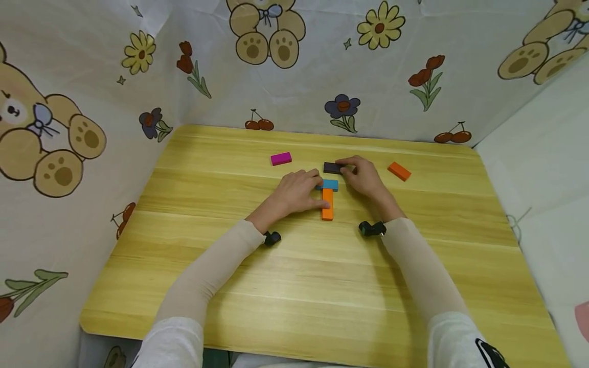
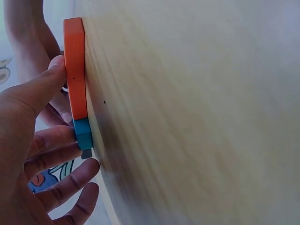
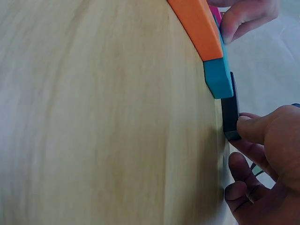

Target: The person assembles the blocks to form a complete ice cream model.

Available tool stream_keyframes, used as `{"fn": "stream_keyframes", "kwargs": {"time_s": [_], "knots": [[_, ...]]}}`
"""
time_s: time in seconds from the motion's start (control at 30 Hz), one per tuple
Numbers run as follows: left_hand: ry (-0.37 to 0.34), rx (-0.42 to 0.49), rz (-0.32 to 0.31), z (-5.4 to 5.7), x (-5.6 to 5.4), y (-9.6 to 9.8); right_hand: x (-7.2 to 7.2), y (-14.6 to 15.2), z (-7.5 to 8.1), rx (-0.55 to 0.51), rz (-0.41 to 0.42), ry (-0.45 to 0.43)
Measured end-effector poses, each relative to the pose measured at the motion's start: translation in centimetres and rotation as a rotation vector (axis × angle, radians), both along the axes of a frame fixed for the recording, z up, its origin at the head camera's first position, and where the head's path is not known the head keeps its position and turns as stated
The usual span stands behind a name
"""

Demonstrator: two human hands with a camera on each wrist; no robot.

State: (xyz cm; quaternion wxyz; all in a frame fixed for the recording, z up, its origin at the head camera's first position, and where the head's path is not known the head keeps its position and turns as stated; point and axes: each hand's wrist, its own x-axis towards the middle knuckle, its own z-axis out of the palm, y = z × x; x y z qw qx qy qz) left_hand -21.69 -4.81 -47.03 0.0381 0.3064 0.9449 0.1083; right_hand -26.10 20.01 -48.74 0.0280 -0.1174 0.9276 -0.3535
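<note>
An orange block [image 1: 327, 210] lies lengthwise, its far end meeting the middle of a blue block [image 1: 330, 185] set crosswise. My left hand [image 1: 296, 191] is at their left: the thumb touches the orange block's side, and the fingers reach the blue block's left end, spread and loosely bent in the left wrist view. Just beyond the blue block is a black block [image 1: 332, 167], also crosswise. My right hand [image 1: 363, 176] pinches its right end between thumb and index finger, and the other fingers curl loosely below in the right wrist view.
A magenta block [image 1: 281, 159] lies at the back, left of the black one. Another orange block [image 1: 399, 171] sits at an angle right of my right hand. Beyond the wooden table [image 1: 294, 296] hangs a patterned cloth [image 1: 313, 66].
</note>
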Motion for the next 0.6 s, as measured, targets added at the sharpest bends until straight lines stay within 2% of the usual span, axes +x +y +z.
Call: {"fn": "stream_keyframes", "kwargs": {"time_s": [0.17,0.6], "knots": [[-0.003,0.005,-0.01,-0.1,0.1,0.0,0.0,-0.6,-0.1,0.002,0.003,-0.021],[0.002,-0.003,0.008,0.0,-0.1,0.0,-0.2,-1.5,0.3,0.016,0.028,0.0]]}}
